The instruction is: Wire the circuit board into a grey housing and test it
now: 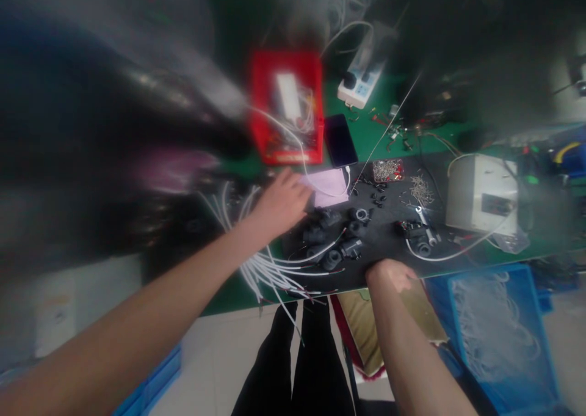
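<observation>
My left hand (281, 202) reaches forward over the bench, next to a pink paper sheet (329, 187) and just below a red tray (286, 107). Its fingers are smeared by motion, so its state is unclear. Under the forearm lies a bundle of white wires (265, 269). My right hand (389, 274) rests at the near edge of the black mat (389, 239), fingers curled under and hidden. Several black plastic parts (334, 245) lie between the two hands.
A dark phone (340, 140) lies beside the red tray. A white power strip (361, 83) sits at the back, a white box (480, 195) at the right. Small metal pins (388, 170) are heaped nearby. A blue crate (499, 330) stands below right.
</observation>
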Demonstrator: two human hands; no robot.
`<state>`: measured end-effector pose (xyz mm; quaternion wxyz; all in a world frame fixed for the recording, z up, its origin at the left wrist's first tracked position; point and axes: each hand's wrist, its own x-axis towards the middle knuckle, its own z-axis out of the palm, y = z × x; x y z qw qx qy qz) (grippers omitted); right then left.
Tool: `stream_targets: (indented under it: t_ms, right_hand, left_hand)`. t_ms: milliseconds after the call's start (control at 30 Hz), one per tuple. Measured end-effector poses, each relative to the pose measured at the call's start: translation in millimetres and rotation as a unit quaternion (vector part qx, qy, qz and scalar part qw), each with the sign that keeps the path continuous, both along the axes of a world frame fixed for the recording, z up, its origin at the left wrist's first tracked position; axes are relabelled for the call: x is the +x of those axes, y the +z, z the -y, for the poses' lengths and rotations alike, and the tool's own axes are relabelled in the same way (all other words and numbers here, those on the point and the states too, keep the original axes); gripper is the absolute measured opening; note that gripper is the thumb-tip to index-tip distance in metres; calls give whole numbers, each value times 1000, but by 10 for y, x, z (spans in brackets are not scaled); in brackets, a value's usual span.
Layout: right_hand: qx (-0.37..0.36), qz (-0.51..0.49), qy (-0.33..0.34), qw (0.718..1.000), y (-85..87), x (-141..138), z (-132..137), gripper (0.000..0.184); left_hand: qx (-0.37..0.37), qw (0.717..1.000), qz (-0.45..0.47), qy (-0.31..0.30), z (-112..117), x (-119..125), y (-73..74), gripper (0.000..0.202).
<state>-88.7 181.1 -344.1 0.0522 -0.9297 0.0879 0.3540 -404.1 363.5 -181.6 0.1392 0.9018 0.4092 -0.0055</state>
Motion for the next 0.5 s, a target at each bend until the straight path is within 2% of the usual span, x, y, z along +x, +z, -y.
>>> stream_targets:
  t_ms: [67,133,200,233,300,400,467,500]
  right_hand:
    - [-45,42,-11,998,36,-14,-14,38]
    - [-82,76,-25,993,96,-33,-30,38]
    - [-98,94,-42,990,185,-56,-51,38]
    - [-97,99,-52,989,243,-69,-62,38]
    - [-77,98,-65,990,397,-98,-77,38]
    - [2,71,-58,996,760,-164,21,38]
    - [83,35,-33,995,1104,-223,273,39]
    - [126,12,-17,992,1304,-254,482,38]
  left_hand:
    - [-6,1000,7,11,26,33,79,43]
    - [-12,999,22,26,134,60,242,41]
    - [-16,998,42,48,400,58,471,40]
    - [-19,996,53,63,610,37,595,39]
    - [-27,992,72,102,1184,-58,830,38]
    - [-43,987,96,118,2267,-339,1081,33]
    - [-39,988,120,95,2938,-587,1186,30]
    - [-32,987,134,78,3209,-716,1237,33]
